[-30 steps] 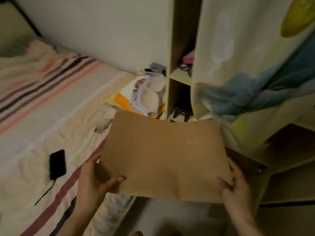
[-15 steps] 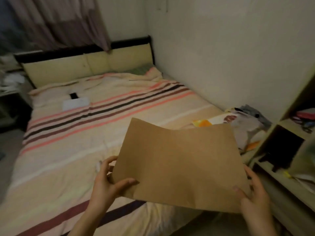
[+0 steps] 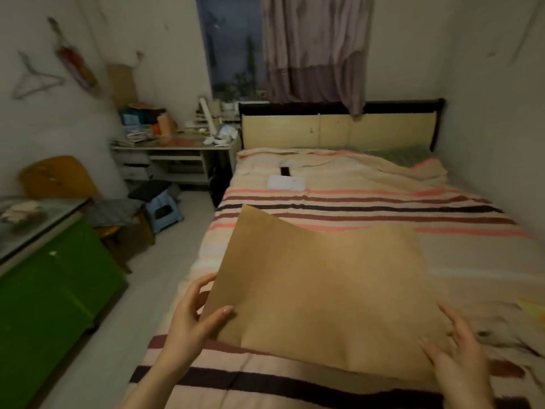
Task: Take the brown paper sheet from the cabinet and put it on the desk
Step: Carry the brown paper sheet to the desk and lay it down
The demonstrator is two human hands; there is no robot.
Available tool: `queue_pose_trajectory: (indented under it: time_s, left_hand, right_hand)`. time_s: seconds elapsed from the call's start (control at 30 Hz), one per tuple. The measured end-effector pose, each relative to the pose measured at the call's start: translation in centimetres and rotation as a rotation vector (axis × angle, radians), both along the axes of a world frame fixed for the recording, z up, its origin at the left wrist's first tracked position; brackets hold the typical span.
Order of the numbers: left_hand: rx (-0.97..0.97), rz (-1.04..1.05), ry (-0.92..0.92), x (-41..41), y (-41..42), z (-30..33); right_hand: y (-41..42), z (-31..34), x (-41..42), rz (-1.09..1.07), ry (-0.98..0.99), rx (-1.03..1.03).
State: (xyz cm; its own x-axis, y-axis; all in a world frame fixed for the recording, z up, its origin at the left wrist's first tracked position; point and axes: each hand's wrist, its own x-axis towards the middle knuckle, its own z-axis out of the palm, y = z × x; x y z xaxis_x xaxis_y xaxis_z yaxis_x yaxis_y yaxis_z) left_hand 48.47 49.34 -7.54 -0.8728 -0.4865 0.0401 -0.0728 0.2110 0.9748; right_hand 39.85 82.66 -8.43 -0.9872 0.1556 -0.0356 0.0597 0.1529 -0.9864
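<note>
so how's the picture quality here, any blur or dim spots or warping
Head view: dim, warm indoor light, and the window is dark. The right hand is motion-smeared, while the left hand is sharper. The brown paper sheet reads clearly. Wide-angle bending shows on the green cabinet at the left edge, and the desk clutter is soft.

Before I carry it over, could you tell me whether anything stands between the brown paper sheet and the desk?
The floor lane beside the bed looks open. The blue stool stands in front of the desk, whose top is cluttered. Both hands hold the brown paper sheet.
</note>
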Motion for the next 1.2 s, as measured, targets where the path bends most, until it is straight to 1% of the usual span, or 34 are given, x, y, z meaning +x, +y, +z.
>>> queue_pose_trajectory:
  time_s: [0.17,0.27,0.4,0.53,0.63,0.77,0.93,1.03,1.2]
  left_hand:
    - [0.115,0.276,0.054,2.8,-5.0,-1.5]
    - [0.096,0.464,0.059,5.5,-8.2,-2.2]
    - [0.071,0.671,0.039,10.1,-12.6,-3.1]
    - [0.105,0.784,0.070,14.4,-17.8,-4.3]
    - [0.157,0.826,0.084,17.3,-22.8,-4.8]
    - [0.203,0.828,0.082,21.8,-31.2,-4.1]
    - [0.156,0.836,0.040,27.3,-42.4,-2.9]
    - [0.139,0.829,0.038,28.4,-47.6,-2.3]
    - [0.147,0.773,0.054,27.1,-54.2,-1.5]
  right_hand:
    - [-7.5,0.2,-4.3,0.229,0.030,0.038]
    - [-13.3,0.0,-5.5,0.352,0.033,0.052]
    - [-21.5,-0.1,-4.8,0.506,0.081,0.049]
    - [-29.6,-0.5,-3.1,0.614,0.100,0.046]
    - [-35.9,-0.9,-0.9,0.656,0.109,0.035]
    - [-44.5,-1.8,3.4,0.650,0.096,0.022]
    - [-54.9,-1.8,8.9,0.648,0.077,-0.016]
    - [-59.8,-1.6,10.2,0.629,0.055,-0.033]
    - [-66.5,-0.9,9.6,0.603,0.036,-0.027]
